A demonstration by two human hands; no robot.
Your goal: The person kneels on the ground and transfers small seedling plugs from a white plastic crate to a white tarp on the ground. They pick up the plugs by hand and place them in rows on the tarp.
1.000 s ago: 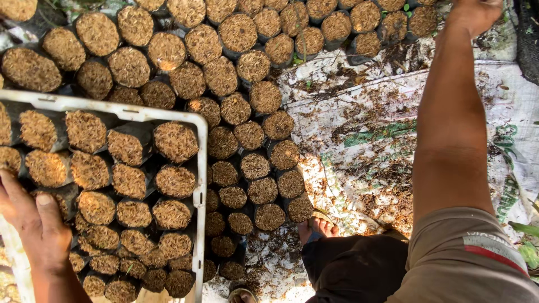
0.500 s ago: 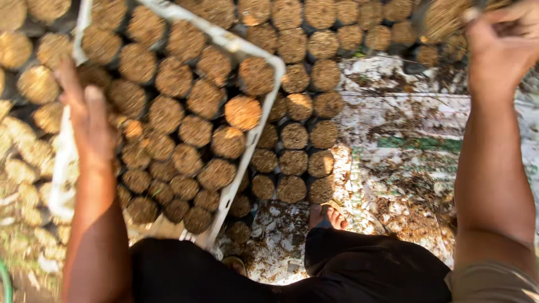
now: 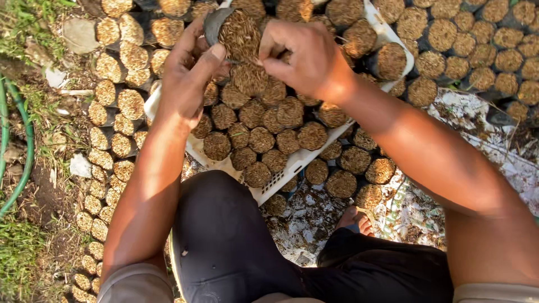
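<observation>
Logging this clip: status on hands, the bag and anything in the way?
Left hand holds a soil-filled bag above the crate. Right hand pinches at the bag's top, fingers closed. Packed bags below; nothing blocking.

sunlit bare soil, grass, green hose

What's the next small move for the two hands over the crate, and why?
Probably press the right hand fingertips into the filled black bag that the left hand holds above the white crate: both hands meet at its husk-covered top, and it is raised above the other bags.
</observation>
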